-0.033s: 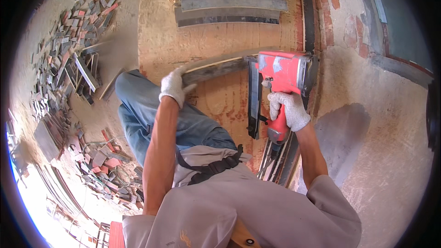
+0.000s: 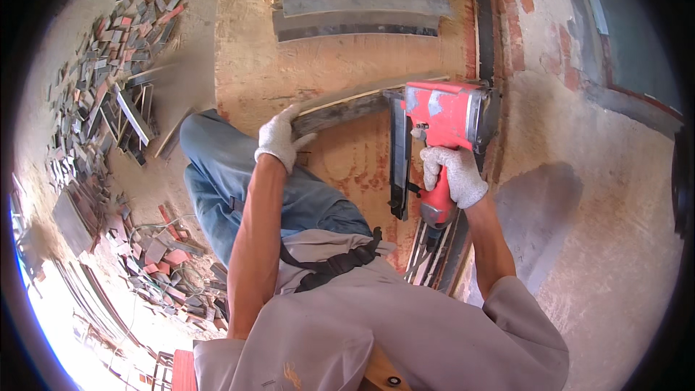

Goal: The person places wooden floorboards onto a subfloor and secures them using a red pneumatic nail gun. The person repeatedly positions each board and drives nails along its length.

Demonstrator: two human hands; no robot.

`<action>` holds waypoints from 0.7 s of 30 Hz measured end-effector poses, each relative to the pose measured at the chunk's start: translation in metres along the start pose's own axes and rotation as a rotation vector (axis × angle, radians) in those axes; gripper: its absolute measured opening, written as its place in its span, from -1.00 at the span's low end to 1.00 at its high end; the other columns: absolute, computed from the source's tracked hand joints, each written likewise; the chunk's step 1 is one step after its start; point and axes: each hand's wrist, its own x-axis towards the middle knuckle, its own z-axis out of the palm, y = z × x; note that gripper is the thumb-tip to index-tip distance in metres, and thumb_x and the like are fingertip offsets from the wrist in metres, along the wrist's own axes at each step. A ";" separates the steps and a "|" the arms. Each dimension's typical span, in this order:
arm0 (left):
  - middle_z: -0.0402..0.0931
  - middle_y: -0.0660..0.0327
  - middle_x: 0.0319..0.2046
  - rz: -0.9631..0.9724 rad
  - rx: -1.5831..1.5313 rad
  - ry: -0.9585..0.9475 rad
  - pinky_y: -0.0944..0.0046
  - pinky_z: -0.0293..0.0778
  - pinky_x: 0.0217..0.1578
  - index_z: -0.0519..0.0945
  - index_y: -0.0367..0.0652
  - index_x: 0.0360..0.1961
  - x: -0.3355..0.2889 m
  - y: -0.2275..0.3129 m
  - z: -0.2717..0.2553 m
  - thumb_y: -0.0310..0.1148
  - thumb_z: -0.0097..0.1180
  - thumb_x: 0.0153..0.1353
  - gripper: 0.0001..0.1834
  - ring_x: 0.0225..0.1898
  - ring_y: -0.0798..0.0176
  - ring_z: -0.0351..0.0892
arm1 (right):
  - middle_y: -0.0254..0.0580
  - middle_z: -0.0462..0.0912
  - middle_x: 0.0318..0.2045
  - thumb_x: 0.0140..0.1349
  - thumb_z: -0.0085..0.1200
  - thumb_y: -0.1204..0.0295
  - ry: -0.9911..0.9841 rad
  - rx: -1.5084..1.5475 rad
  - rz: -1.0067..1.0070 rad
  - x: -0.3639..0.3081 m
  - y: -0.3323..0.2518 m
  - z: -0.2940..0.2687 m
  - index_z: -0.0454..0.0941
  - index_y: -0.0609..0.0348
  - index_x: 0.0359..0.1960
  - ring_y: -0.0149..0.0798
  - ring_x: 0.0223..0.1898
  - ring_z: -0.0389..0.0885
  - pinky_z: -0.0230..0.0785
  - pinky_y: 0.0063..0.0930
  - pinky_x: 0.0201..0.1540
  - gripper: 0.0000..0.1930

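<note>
My left hand point(image 2: 278, 140), in a pale knit glove, grips the near-left end of a narrow dark board point(image 2: 344, 110), with the thumb apart on its near side. A lighter raw edge runs along the board's top. My right hand point(image 2: 459, 176), gloved the same way, is wrapped round the handle of a red nail gun point(image 2: 443, 110). The gun's black magazine point(image 2: 399, 159) hangs toward me on its left side. Behind the gun's nose the board's right end is partly hidden, so I cannot tell whether they touch.
Beneath the board lies a wooden sheet point(image 2: 253, 51), with several dark strips point(image 2: 362, 7) laid side by side at its far end. Wood offcuts point(image 2: 108, 65) are heaped at the left. A patchy wall point(image 2: 550, 130) rises at the right. My bent leg point(image 2: 253, 166) is beside the sheet.
My left hand has shifted slightly to the right, and the board has slid a little right with it. The nail gun and my right hand have hardly moved.
</note>
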 end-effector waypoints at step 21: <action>0.63 0.11 -0.09 -0.143 -0.040 -0.037 0.09 0.79 -0.26 0.68 -0.26 -0.06 0.026 -0.035 0.008 -0.34 0.14 0.38 -0.76 -0.13 0.12 0.68 | -0.24 0.60 -0.73 0.30 0.17 0.39 -0.109 -0.396 -0.075 -0.002 0.027 0.017 0.58 0.20 -0.54 -0.34 -0.72 0.51 0.35 -0.39 -0.53 -0.76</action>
